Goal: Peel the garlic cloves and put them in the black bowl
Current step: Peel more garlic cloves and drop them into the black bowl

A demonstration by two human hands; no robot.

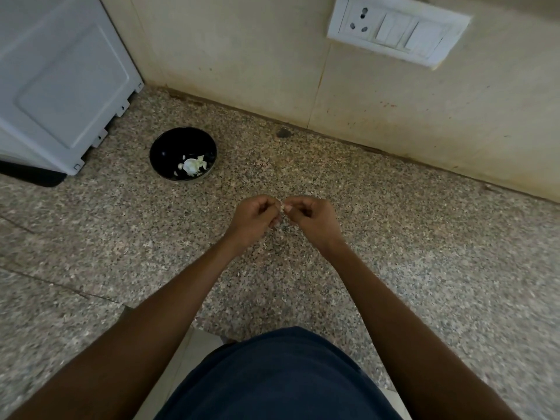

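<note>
The garlic clove sits pinched between your two hands, only a pale sliver of it showing where your fingertips meet above the speckled granite counter. Your left hand curls its fingers in and grips the clove from its side, and your right hand does the same from the other, thumb and fingers closed on it, so both hands touch at the clove. Beyond your left hand and off to its left stands the black bowl, well apart from your fingers, with white garlic pieces lying in its bottom; whether these are cloves or skins is hard to tell. Farther left of the bowl is a white appliance. Past your right hand, up on the cream wall, hangs a white socket and switch plate.
</note>
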